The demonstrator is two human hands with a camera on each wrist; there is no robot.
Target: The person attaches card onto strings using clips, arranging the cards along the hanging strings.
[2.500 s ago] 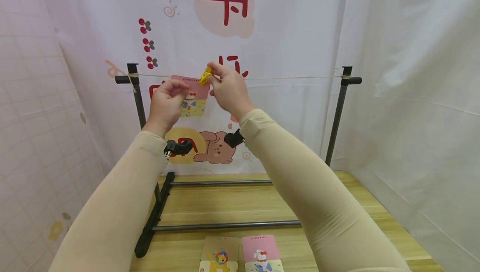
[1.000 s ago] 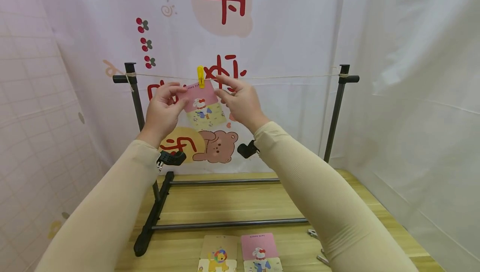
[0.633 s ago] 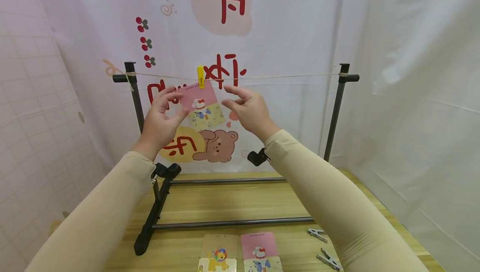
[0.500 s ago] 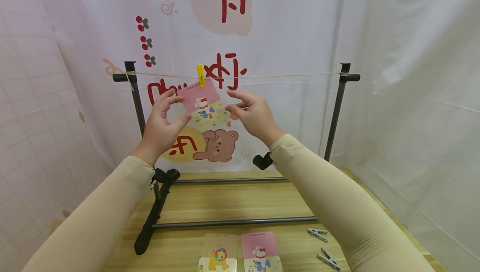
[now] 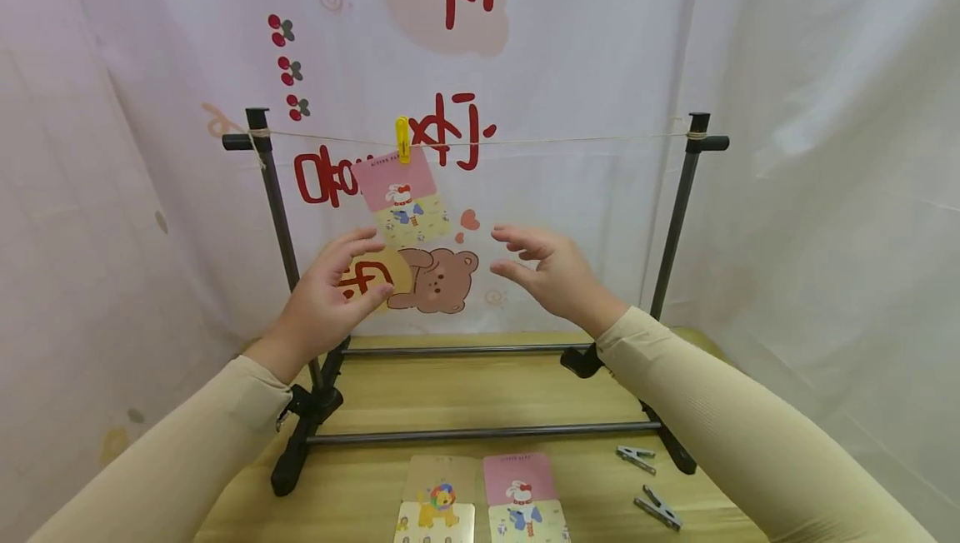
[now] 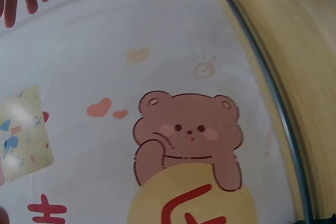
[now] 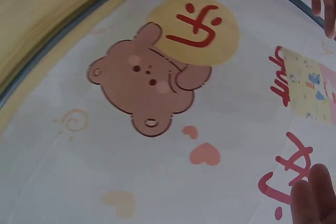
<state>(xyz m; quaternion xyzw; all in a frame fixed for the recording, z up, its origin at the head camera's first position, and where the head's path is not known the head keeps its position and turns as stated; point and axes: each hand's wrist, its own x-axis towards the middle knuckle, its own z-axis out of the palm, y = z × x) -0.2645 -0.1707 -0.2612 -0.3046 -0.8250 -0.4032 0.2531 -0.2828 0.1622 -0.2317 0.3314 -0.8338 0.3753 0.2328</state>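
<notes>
A pink and yellow rabbit card (image 5: 403, 201) hangs slightly tilted from a thin string (image 5: 555, 141), held at its top edge by a yellow clothespin (image 5: 403, 140). My left hand (image 5: 322, 301) is just below and left of the card, fingers loosely bent with nothing between them. To the right and lower, my right hand (image 5: 555, 272) is apart from the card, thumb and fingers spread and holding nothing. In the left wrist view the card's yellow part (image 6: 23, 135) shows at the left edge; the right wrist view shows the card (image 7: 307, 85) at its right side.
A black metal rack (image 5: 480, 433) carries the string between its two posts. On the wooden table (image 5: 450, 393) lie a lion card (image 5: 438, 500), a second rabbit card (image 5: 525, 497) and two silver clips (image 5: 658, 508). A printed white curtain (image 5: 585, 218) hangs behind.
The yellow clothespin went from my right hand's grip to clipping the card on the string. My left hand let go of the card. Both hands have moved down and apart from each other.
</notes>
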